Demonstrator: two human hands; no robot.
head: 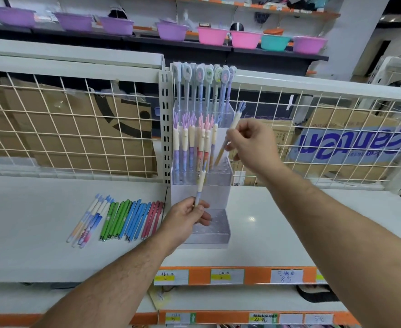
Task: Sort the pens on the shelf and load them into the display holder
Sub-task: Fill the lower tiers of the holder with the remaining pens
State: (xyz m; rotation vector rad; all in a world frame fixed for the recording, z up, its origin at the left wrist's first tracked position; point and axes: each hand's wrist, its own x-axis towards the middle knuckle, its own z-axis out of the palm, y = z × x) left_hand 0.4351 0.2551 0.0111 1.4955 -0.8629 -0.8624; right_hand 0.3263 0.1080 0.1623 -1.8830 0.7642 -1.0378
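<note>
On the white shelf (29, 221), hard against the upright post of the wire grid (52, 129), stands the clear display holder (218, 185), stepped in tiers. Its back tier carries a row of tall pens (200, 95) with flat picture tops. The middle tier carries a row of antler-topped pens (191, 143) with cream caps, upright and side by side. At the right end of that middle row the right hand (251, 143) holds a tilted pen (233, 121) of the same kind, antlers leaning up and to the right, its lower tip at the holes of the middle tier; the grip is clamped on the barrel between thumb and fingertips. In front of the holder the left hand (187, 218) holds an upright pen (201, 183), cream cap uppermost, the grip closed round its lower end, just above the lowest tier. To the left of the holder, flat on the shelf and grouped by kind, lie loose antler pens (89, 218), green pens (115, 218), blue pens (136, 218) and pink pens (153, 216), the pink ones nearest the left hand. Behind the grid sit cardboard boxes (52, 110). The shelf's orange front edge bears price labels (287, 275). On a far shelf stand basins (212, 35) in purple, pink and teal.
</note>
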